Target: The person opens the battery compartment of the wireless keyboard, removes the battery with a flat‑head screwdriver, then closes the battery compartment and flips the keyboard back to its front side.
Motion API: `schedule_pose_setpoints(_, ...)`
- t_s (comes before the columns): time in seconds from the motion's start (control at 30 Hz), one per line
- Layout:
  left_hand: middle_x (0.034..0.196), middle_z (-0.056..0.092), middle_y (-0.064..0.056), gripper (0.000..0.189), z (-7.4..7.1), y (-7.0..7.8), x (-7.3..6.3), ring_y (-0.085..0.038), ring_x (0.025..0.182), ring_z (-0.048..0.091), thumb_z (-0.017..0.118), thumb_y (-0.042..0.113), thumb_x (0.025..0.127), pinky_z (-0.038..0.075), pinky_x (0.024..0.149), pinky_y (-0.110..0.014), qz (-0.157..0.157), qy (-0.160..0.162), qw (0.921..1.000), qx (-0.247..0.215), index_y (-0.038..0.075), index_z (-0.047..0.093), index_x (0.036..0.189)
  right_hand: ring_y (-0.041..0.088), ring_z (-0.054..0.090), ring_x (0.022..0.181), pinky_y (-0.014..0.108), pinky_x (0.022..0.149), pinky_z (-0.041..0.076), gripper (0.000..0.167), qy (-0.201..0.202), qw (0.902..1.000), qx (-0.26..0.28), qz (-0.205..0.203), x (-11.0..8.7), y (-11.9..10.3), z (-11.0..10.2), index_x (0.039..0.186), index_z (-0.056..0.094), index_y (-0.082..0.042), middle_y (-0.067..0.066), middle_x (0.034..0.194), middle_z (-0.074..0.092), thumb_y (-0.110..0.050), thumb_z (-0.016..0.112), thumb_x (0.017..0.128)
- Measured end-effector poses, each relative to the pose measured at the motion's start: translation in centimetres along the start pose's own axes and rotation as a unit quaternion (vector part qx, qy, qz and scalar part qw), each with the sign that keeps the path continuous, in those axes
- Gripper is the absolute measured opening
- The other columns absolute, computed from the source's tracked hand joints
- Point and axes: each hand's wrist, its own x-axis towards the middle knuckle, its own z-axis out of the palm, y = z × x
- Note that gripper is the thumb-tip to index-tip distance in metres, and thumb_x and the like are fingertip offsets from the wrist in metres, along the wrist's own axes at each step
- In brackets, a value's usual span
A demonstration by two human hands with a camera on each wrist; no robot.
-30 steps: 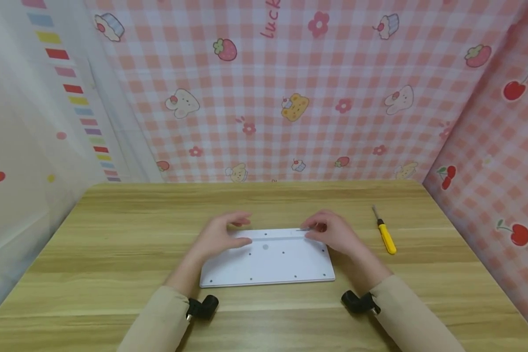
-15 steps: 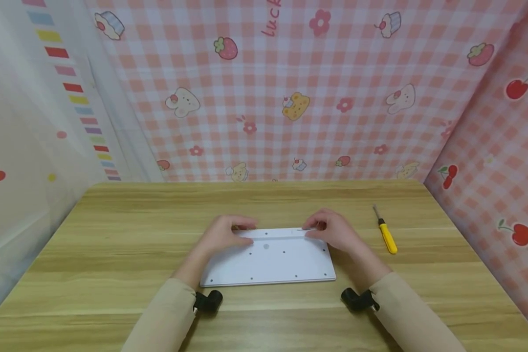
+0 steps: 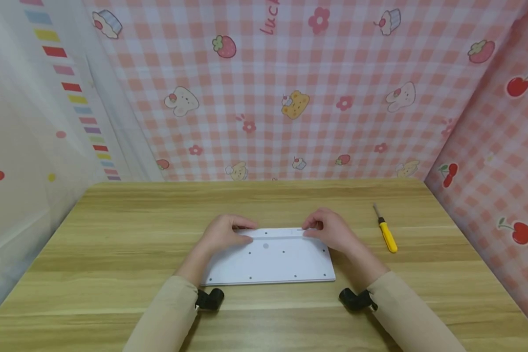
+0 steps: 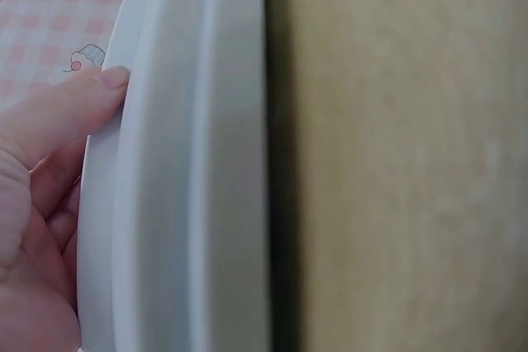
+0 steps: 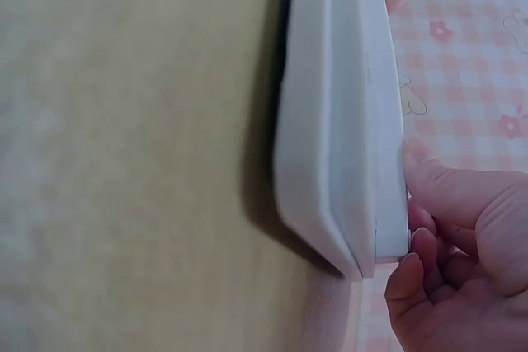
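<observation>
A white keyboard (image 3: 268, 264) lies back side up on the table, small dark screw holes dotting its flat back and a raised bar along its far edge. My left hand (image 3: 224, 232) grips the far left part of that bar, thumb on the near side and fingers behind it. At the far right corner my right hand (image 3: 330, 230) pinches the bar between thumb and fingers. From the right wrist view, the right thumb (image 5: 450, 191) presses on the bar while the other fingers curl round its end. The left thumb (image 4: 82, 109) lies against the bar in the left wrist view.
A screwdriver (image 3: 386, 235) with a yellow handle lies to the right of the keyboard, its tip pointing away. The wooden table (image 3: 127, 244) is backed by a pink checked cloth (image 3: 264, 122), with more cloth on both sides.
My left hand has shifted slightly right and its fingers have come down behind the far edge to grip it. The right hand and the keyboard have hardly moved.
</observation>
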Motion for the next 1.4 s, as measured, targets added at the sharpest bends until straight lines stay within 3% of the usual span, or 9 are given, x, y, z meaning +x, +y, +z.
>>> schedule_pose_setpoints(0.27, 0.109, 0.073, 0.002, 0.026, -0.1, 0.2, 0.0, -0.018, 0.106, 0.065, 0.083, 0.010, 0.079, 0.049, 0.096, -0.038, -0.002, 0.004, 1.0000, -0.003, 0.019, 0.079, 0.104, 0.019, 0.049, 0.078, 0.031, 0.069, 0.043, 0.006, -0.015, 0.9998, -0.015, -0.001, 0.3, -0.4, -0.2, 0.087, 0.071, -0.007, 0.004, 0.086, 0.057, -0.007, 0.076, 0.086)
schedule_pose_setpoints(0.57, 0.109, 0.073, 0.001, 0.026, -0.2, 0.1, 0.1, -0.018, 0.105, 0.066, 0.083, 0.010, 0.080, 0.050, 0.095, -0.038, 0.013, -0.001, 0.9999, 0.002, 0.017, 0.079, 0.104, 0.019, 0.050, 0.076, 0.031, 0.068, 0.043, 0.008, -0.023, 0.9992, 0.029, -0.013, 0.3, 0.1, -0.4, 0.089, 0.068, -0.010, 0.000, 0.081, 0.059, -0.006, 0.075, 0.088)
schedule_pose_setpoints(0.8, 0.109, 0.073, 0.001, 0.025, -0.2, 0.1, 0.1, -0.018, 0.104, 0.065, 0.083, 0.011, 0.080, 0.050, 0.094, -0.037, 0.014, -0.003, 0.9999, 0.007, 0.017, 0.079, 0.105, 0.022, 0.053, 0.083, 0.031, 0.073, 0.045, 0.008, -0.021, 0.9934, 0.112, -0.007, 0.7, 1.7, -2.0, 0.099, 0.073, -0.005, 0.006, 0.092, 0.065, -0.005, 0.068, 0.093)
schedule_pose_setpoints(0.97, 0.109, 0.073, 0.000, 0.025, -0.2, 0.2, 0.0, -0.018, 0.104, 0.065, 0.083, 0.011, 0.080, 0.050, 0.094, -0.038, 0.015, -0.005, 0.9999, 0.006, 0.017, 0.079, 0.105, 0.024, 0.054, 0.091, 0.033, 0.081, 0.048, 0.016, -0.002, 0.9791, 0.196, 0.053, 1.1, 3.3, -3.8, 0.107, 0.069, 0.004, 0.012, 0.100, 0.064, -0.007, 0.065, 0.095)
schedule_pose_setpoints(1.07, 0.109, 0.073, 0.000, 0.026, -0.2, 0.2, 0.0, -0.018, 0.104, 0.065, 0.083, 0.011, 0.080, 0.050, 0.094, -0.038, 0.017, -0.005, 0.9998, 0.005, 0.017, 0.079, 0.105, 0.024, 0.054, 0.095, 0.035, 0.084, 0.047, 0.019, 0.010, 0.9800, 0.180, 0.083, 1.4, 4.2, -4.7, 0.109, 0.069, 0.003, 0.013, 0.103, 0.064, -0.010, 0.066, 0.095)
schedule_pose_setpoints(1.2, 0.109, 0.073, 0.000, 0.026, -0.2, 0.1, 0.0, -0.018, 0.103, 0.066, 0.083, 0.011, 0.080, 0.050, 0.094, -0.038, 0.018, -0.005, 0.9998, 0.004, 0.017, 0.079, 0.105, 0.024, 0.054, 0.100, 0.035, 0.086, 0.043, 0.021, 0.016, 0.9895, 0.103, 0.100, 1.9, 5.3, -5.4, 0.114, 0.070, -0.002, 0.014, 0.113, 0.065, -0.013, 0.066, 0.096)
schedule_pose_setpoints(1.4, 0.109, 0.073, 0.001, 0.027, -0.3, 0.2, -0.2, -0.018, 0.105, 0.065, 0.083, 0.011, 0.080, 0.049, 0.096, -0.038, 0.017, -0.004, 0.9998, 0.005, 0.018, 0.079, 0.105, 0.026, 0.052, 0.098, 0.034, 0.081, 0.043, 0.020, 0.024, 0.9899, 0.059, 0.127, 2.3, 6.3, -5.1, 0.113, 0.072, -0.003, 0.016, 0.116, 0.065, -0.013, 0.065, 0.097)
